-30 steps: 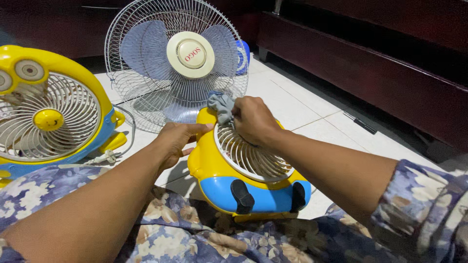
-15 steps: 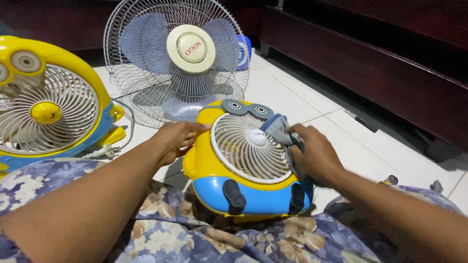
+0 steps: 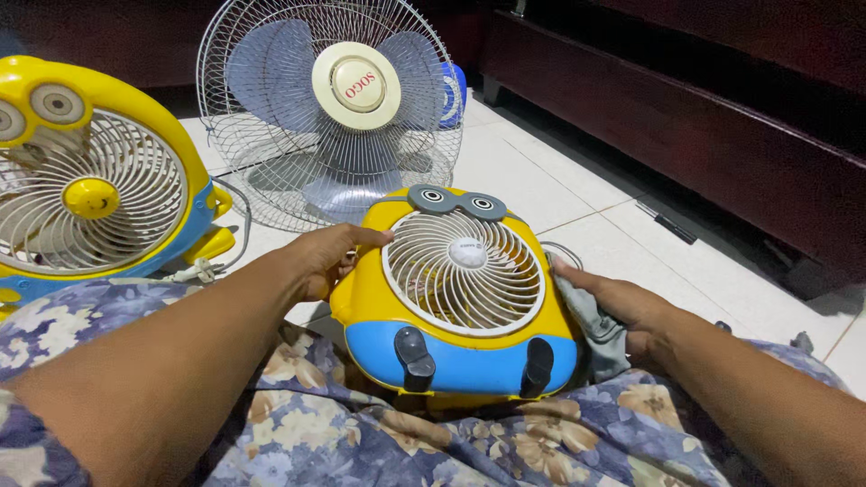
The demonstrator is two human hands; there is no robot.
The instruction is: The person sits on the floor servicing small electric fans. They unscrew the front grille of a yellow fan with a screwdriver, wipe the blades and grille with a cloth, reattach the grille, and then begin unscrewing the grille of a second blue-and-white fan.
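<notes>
A small yellow and blue cartoon-shaped fan point(image 3: 456, 298) with a white round grille rests on my lap, tilted back. My left hand point(image 3: 327, 257) presses flat against its upper left side, steadying it. My right hand point(image 3: 622, 307) holds a grey cloth point(image 3: 591, 329) against the fan's right side, fingers curled over the cloth.
A second, larger yellow and blue fan point(image 3: 86, 185) stands at the left with its cord on the tiles. A big round wire-grille fan point(image 3: 334, 104) with blue blades stands behind. Dark wooden furniture point(image 3: 722, 126) runs along the right. Floral fabric point(image 3: 361, 433) covers my legs.
My right hand has carried the cloth from the fan's top, across the grille, down to its right side. The left hand has stayed on the left side.
</notes>
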